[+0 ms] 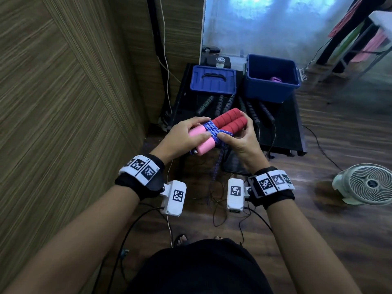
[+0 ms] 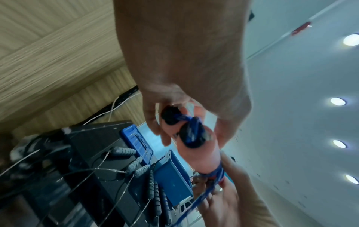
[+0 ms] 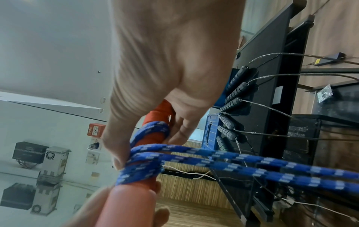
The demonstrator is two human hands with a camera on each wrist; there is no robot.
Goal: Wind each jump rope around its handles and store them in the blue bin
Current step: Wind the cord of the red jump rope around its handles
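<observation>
Two foam jump rope handles (image 1: 228, 122), red at the far end and pink at the near end, lie side by side in both hands above the floor. Blue braided rope (image 1: 63, 129) is wound around their middle, and its loose part (image 1: 216, 172) hangs down. My left hand (image 1: 191, 132) grips the pink ends (image 1: 52, 137). My right hand (image 1: 235, 136) grips the red part, thumb pressing the rope (image 3: 143, 167) against the handles. The open blue bin (image 1: 272, 81) stands on a black table beyond, with a pink rope bundle (image 1: 275, 79) inside.
The blue bin lid (image 1: 213, 80) lies left of the bin. Several black-handled jump ropes (image 1: 246, 108) lie on the black table (image 1: 284, 132), cables trailing off it. A wood-panel wall is at left. A white fan (image 1: 367, 183) sits on the floor at right.
</observation>
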